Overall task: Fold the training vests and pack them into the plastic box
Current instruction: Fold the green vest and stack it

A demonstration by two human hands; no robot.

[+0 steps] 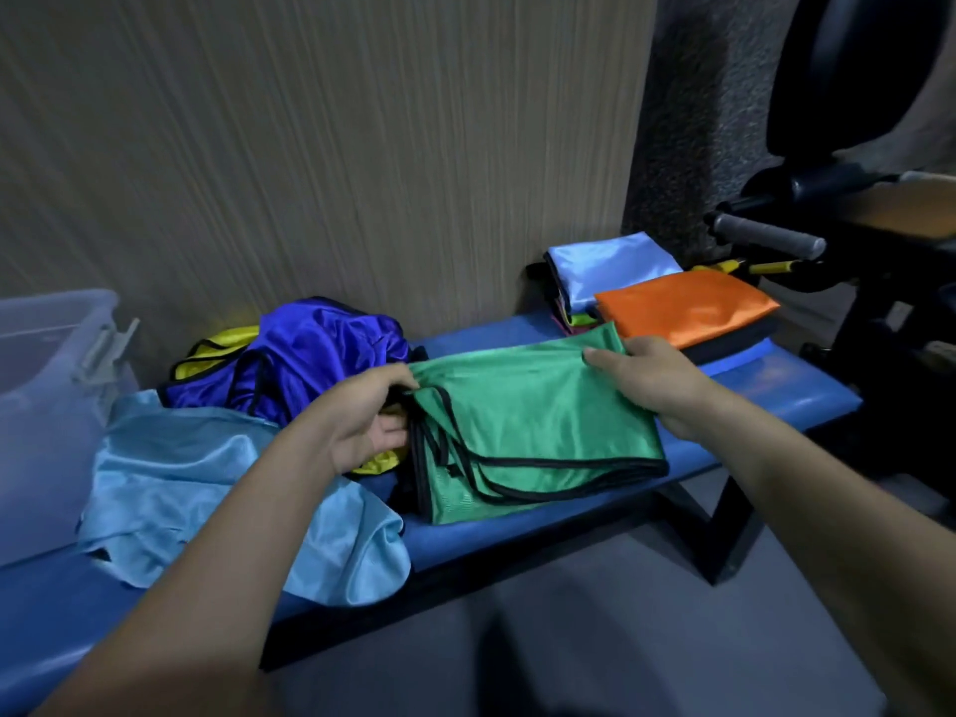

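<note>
A green vest [533, 421] with black trim lies partly folded on the blue bench [776, 375]. My left hand [362, 416] pinches its left edge at the straps. My right hand [652, 380] grips its far right corner. Left of it lie loose vests: a light blue one [196, 478], a purple one [320, 354] and a yellow one [217, 349] behind. Two stacks of folded vests stand at the bench's right end, one topped by orange [683, 307], one by pale blue [610, 266]. The clear plastic box [46, 385] stands at the far left.
A striped wall panel [310, 147] runs behind the bench. Black gym equipment with a grey handle [765, 235] crowds the right side. Grey floor [569, 639] lies in front of the bench.
</note>
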